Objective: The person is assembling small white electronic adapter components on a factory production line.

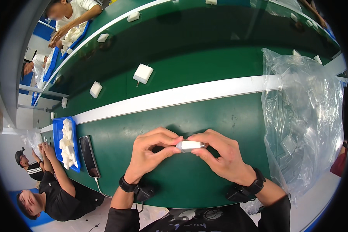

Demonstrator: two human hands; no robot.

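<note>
Above the near green tabletop, my left hand (152,149) and my right hand (219,154) pinch a small white block (191,145) between them. The left thumb and fingertips close on its greyish end. At the other end, where a shiny metal-looking part shows, the right thumb and fingers grip it. The block lies sideways, and my fingertips cover parts of both ends. Its exact kind is too small to tell.
A blue tray (78,164) of white blocks (67,145) stands left, beside a cabled phone (89,156). A clear plastic bag (303,116) covers the right side. Beyond a white rail (174,97), white blocks sit on a green belt (205,65). Co-workers sit left.
</note>
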